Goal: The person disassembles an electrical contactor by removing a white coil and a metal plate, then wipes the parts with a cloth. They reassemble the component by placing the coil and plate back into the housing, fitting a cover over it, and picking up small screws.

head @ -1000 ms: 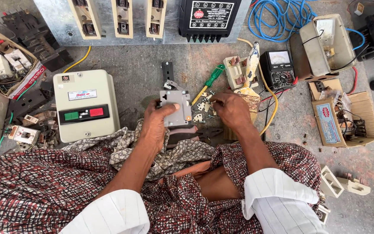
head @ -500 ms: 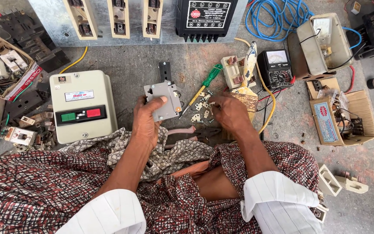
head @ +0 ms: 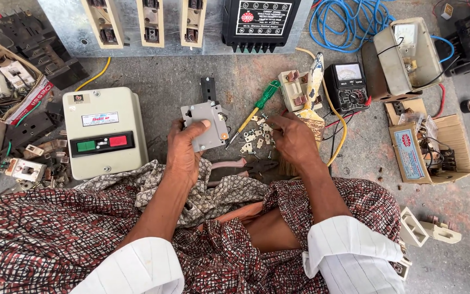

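Cream starter box (head: 104, 139), left of centre, is bearing a small white label with red and blue print above a black strip (green and red buttons). Black rectangular unit (head: 260, 24), top centre, is showing a white label with a red roundel. Open cardboard carton (head: 428, 147), far right, is displaying a blue-and-white side panel with a red emblem.
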